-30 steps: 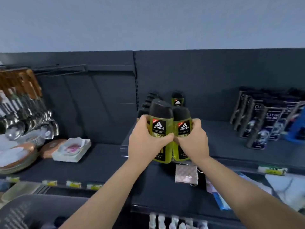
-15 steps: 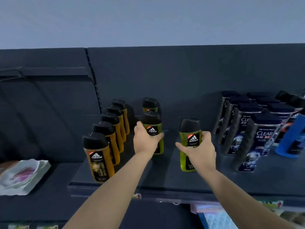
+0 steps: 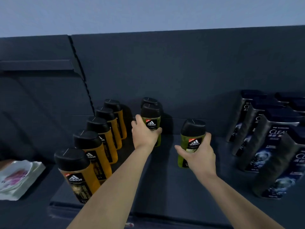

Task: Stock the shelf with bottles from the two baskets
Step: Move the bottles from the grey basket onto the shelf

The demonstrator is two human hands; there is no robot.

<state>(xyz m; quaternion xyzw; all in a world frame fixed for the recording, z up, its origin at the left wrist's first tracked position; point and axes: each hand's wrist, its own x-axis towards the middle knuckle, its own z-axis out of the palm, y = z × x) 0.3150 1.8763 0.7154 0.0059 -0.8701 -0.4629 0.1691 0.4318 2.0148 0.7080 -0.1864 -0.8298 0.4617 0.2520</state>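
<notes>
My left hand (image 3: 145, 138) grips the left green bottle (image 3: 151, 119), thumb across the front below the label and fingers round the far side. This bottle stands upright on the shelf (image 3: 156, 187), directly in front of a rear green bottle (image 3: 148, 100) near the back panel (image 3: 165, 71). My right hand (image 3: 199, 156) grips the right green bottle (image 3: 189, 134), fingers curled round its right side and thumb extended at the left. It is well apart from the first, further forward. I cannot tell whether its base rests fully on the shelf.

The shelf is a dark, flat board against a dark panel, with a pale wall (image 3: 148, 12) above. A row of orange bottles (image 3: 99, 146) runs along its left edge, and dark shampoo bottles (image 3: 267, 146) stand at the right. A white dish (image 3: 18, 177) lies on the lower left unit.

Each green bottle has a translucent body, a black domed cap and a black label with a red corner tag.
</notes>
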